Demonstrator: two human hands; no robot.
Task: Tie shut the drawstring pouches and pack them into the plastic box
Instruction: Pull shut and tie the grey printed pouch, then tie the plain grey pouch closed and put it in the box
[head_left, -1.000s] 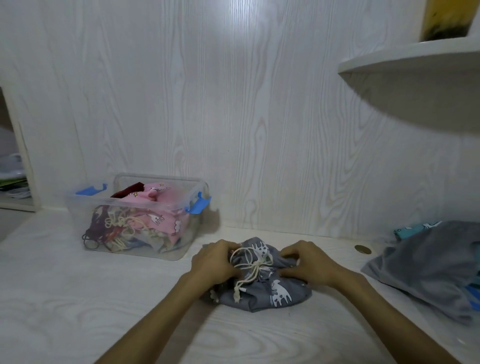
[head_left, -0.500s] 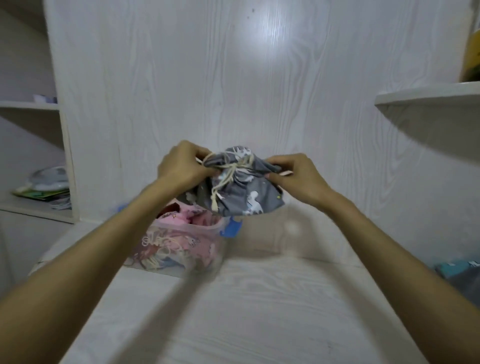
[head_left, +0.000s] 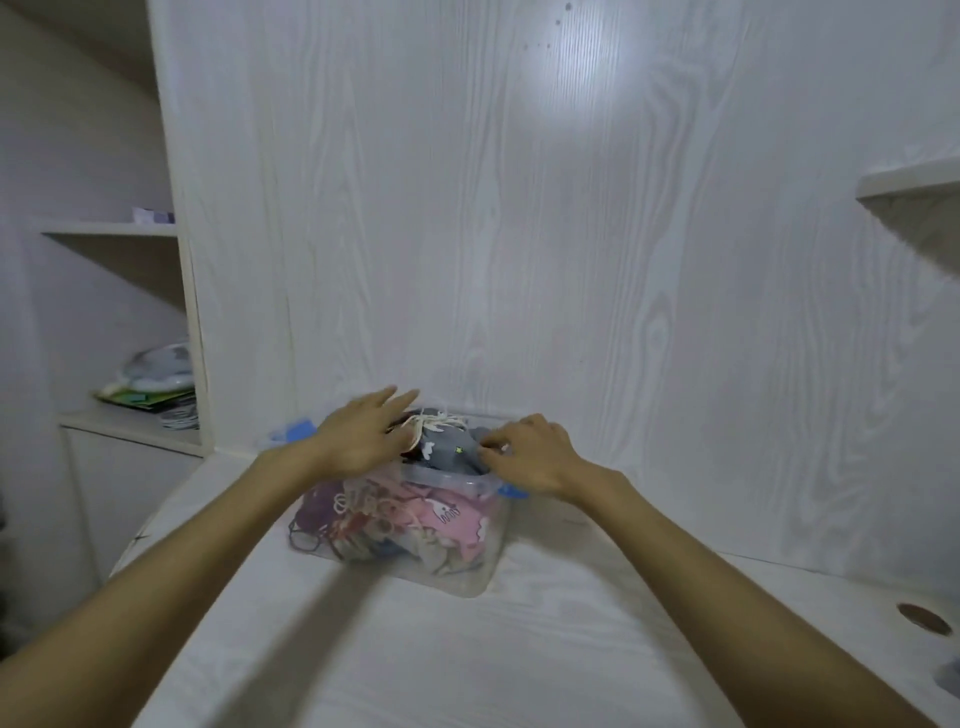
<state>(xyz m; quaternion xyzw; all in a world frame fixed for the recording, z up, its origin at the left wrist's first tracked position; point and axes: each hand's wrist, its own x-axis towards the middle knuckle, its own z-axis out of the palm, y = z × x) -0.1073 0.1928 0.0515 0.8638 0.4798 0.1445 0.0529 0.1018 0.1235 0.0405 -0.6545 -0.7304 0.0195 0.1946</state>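
Note:
A grey drawstring pouch (head_left: 451, 446) with white animal prints and a tied cream cord lies on top of the pouches in the clear plastic box (head_left: 467, 577). The box has blue latches and holds several pouches, pink and dark purple among them. My left hand (head_left: 363, 436) rests over the pouch's left side with fingers spread straight. My right hand (head_left: 530, 457) sits at its right side, fingertips curled onto the grey fabric.
The box stands on a white wood-grain desk (head_left: 415, 649) against a white panel wall. An open shelf unit at the left holds papers and a bag (head_left: 156, 384). A brown grommet (head_left: 923, 618) is set in the desk at right. A wall shelf (head_left: 909, 182) juts out at the upper right.
Both hands lifted the tied grey pouch off the desk, carried it left and set it down on top of the box's contents. My left hand has opened flat over it.

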